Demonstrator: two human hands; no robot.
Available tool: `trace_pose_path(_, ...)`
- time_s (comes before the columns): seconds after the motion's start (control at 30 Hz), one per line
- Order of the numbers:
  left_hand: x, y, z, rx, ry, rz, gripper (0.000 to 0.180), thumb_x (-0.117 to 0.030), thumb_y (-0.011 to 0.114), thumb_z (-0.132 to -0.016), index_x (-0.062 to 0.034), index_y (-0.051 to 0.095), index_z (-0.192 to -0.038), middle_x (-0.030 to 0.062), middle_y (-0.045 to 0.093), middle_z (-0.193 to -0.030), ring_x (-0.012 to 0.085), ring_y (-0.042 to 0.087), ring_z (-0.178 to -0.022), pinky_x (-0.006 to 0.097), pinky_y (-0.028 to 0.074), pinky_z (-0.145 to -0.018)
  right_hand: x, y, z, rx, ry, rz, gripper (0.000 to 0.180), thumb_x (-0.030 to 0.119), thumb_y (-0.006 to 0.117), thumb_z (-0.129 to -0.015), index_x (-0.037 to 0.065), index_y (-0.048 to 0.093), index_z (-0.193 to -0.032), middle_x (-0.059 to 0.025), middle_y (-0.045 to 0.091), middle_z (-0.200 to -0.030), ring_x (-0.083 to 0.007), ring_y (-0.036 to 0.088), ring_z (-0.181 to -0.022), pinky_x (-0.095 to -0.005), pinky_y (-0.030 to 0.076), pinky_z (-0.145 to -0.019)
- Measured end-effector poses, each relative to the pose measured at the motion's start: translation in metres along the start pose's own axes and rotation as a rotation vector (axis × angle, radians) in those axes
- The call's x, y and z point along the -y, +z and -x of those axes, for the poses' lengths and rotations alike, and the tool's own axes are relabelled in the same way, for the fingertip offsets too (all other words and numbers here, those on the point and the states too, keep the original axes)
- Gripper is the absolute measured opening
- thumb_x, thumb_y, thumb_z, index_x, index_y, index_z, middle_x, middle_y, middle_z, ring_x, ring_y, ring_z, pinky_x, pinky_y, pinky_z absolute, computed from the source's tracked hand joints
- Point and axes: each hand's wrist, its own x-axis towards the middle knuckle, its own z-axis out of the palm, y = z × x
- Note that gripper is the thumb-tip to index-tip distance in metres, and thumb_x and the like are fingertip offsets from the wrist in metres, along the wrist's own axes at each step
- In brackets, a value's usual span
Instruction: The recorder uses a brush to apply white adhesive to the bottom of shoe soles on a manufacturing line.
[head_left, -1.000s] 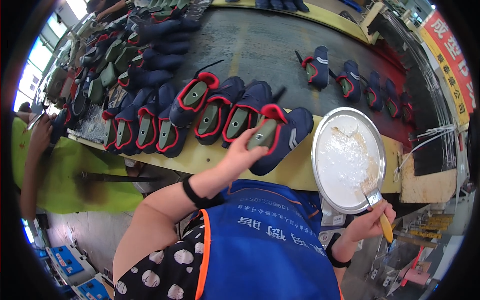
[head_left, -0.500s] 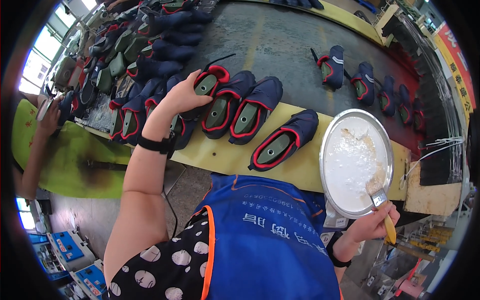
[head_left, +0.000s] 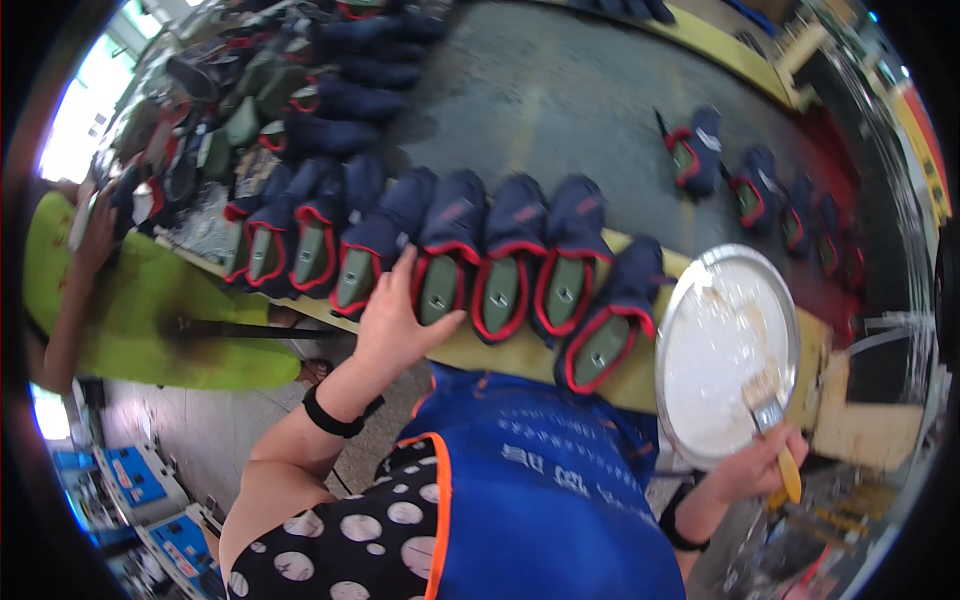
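My left hand (head_left: 395, 322) is around the heel of a navy shoe (head_left: 450, 222) with red trim and a green last inside. Its thumb lies at the right of the heel, its fingers along the left side. Another navy shoe (head_left: 385, 225) stands just left of the fingers. More shoes of this kind line the table edge to the right, including a slanted end shoe (head_left: 632, 275). My right hand (head_left: 755, 465) grips a flat brush (head_left: 768, 415) by its yellow handle. The bristles rest on the white paste in an oval metal tray (head_left: 662, 385).
A dark table (head_left: 480, 100) has a yellow front edge. Shoes and green lasts crowd its far left. Several shoes (head_left: 695, 155) stand at the far right. A person in a yellow-green apron (head_left: 130, 310) holds a shoe at left. Wooden boards (head_left: 868, 420) flank the tray.
My left hand has brought its raised shoe down into the row, nearer my body. The brush stays in my right hand over the tray. The whole view has shifted a little.
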Motion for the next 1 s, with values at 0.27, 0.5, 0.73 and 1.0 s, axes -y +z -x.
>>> trace_pose_path(0.27, 0.051, -0.112, -0.160, -0.155, 0.084, -0.400, 0.030, -0.027, 0.073, -0.077, -0.0093, 0.075, -0.101, 0.0131, 0.073, -0.095, 0.0301, 0.071, -0.096, 0.042, 0.057, -0.083, -0.004, -0.005, -0.012, 0.034, -0.023, 0.108, 0.015, 0.009, 0.054, -0.105, -0.002, 0.048, -0.097, -0.0058, 0.048, -0.084, -0.0144, 0.048, -0.072, -0.0268, 0.040, -0.063)
trace_pose_path(0.5, 0.147, -0.154, -0.291, 0.191, -0.392, -0.863, 0.051, -0.018, 0.089, -0.072, -0.0078, 0.072, -0.120, 0.0138, 0.069, -0.128, 0.0306, 0.066, -0.120, 0.044, 0.056, -0.097, 0.012, -0.011, -0.018, 0.005, -0.052, 0.182, 0.015, 0.007, 0.054, -0.105, -0.002, 0.048, -0.095, -0.0055, 0.047, -0.084, -0.0153, 0.048, -0.075, -0.0292, 0.042, -0.068)
trace_pose_path(0.73, 0.156, -0.143, -0.285, -0.131, -0.251, -0.845, 0.023, -0.012, 0.059, -0.092, -0.0038, 0.075, -0.106, 0.0197, 0.073, -0.112, 0.0367, 0.070, -0.107, 0.048, 0.058, -0.089, 0.023, -0.008, -0.016, 0.130, -0.073, -0.042, 0.009, -0.001, 0.050, -0.101, 0.002, 0.046, -0.093, -0.0064, 0.048, -0.080, -0.0137, 0.046, -0.072, -0.0277, 0.038, -0.066)
trace_pose_path(1.0, 0.061, -0.204, -0.197, -0.309, 0.040, -0.447, 0.026, -0.028, 0.078, -0.082, -0.0037, 0.072, -0.090, 0.0108, 0.070, -0.080, 0.0232, 0.068, -0.068, 0.037, 0.051, -0.061, 0.023, -0.002, -0.017, 0.091, -0.049, -0.089, 0.010, 0.000, 0.050, -0.101, 0.003, 0.046, -0.092, -0.0044, 0.046, -0.079, -0.0111, 0.044, -0.070, -0.0258, 0.036, -0.064)
